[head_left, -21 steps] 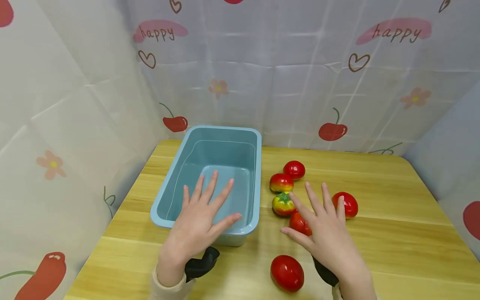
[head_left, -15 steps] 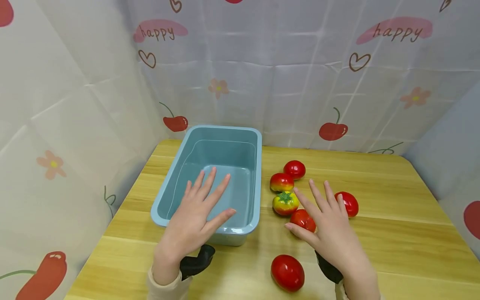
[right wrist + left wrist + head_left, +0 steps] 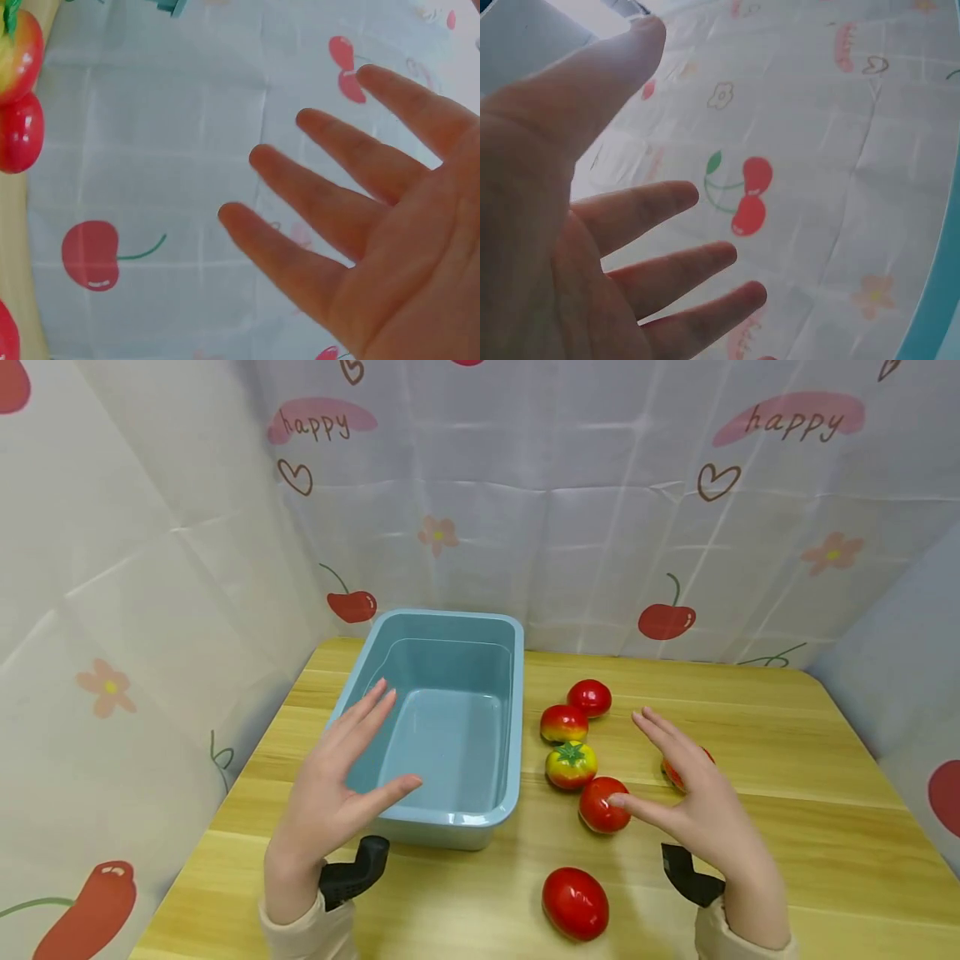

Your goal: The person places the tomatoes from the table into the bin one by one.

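Observation:
My left hand (image 3: 330, 785) hovers over the near left corner of a light-blue plastic basin (image 3: 450, 739), fingers extended and thumb spread, holding nothing. My right hand (image 3: 712, 806) hangs in the air at the right, its fingers straight and its palm turned inward. Just left of its thumb lies a red tomato (image 3: 598, 814). A second red tomato (image 3: 675, 772) is partly hidden behind that hand. Beyond these are a yellow-red tomato with a green leafy top (image 3: 572, 767), a red-yellow one (image 3: 562, 724) and a red one (image 3: 589, 697). Nearest me lies another red tomato (image 3: 575, 903).
Everything rests on a wooden tabletop (image 3: 825, 860). A white curtain (image 3: 585, 527) printed with cherries, hearts and flowers closes off the back and sides. Black wrist-camera mounts (image 3: 356, 872) sit at both wrists.
Both hands have moved apart, the left one to the left and the right one to the right. Their palms have turned from facing down to facing each other. Basin and tomatoes stay put.

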The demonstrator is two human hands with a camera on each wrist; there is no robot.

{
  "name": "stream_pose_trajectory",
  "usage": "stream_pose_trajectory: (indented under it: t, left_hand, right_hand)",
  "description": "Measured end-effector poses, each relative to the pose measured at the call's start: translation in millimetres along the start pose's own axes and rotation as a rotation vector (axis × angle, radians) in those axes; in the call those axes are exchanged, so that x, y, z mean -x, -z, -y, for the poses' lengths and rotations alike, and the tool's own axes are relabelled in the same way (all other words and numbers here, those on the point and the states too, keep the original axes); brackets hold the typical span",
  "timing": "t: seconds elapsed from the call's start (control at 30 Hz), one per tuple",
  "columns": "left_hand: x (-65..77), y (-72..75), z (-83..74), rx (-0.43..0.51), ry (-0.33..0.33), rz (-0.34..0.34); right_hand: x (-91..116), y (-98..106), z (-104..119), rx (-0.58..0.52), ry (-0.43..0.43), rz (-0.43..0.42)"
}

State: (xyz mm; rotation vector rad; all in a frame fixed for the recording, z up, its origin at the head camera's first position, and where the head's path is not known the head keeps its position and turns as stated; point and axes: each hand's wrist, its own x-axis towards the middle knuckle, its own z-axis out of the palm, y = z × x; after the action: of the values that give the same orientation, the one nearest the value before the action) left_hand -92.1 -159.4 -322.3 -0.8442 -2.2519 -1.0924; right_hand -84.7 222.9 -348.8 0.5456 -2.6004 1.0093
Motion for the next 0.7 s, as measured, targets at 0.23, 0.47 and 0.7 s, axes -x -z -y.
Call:
stream_pose_trajectory:
  t: [0.23, 0.47, 0.7]
  left_hand:
    - [10.6, 19.0, 16.4, 0.147, 0.148, 0.017]
    - [17.9, 30.0, 36.1, 0.163, 0.219, 0.044]
    - [25.7, 37.7, 54.5, 0.19, 0.308, 0.132]
  right_hand:
    - [0, 5, -22, -0.121, -0.056, -0.023]
    - [0, 8, -48, -0.173, -0.17, -0.025]
    - [4, 10, -75, -0.173, -0.302, -0.055]
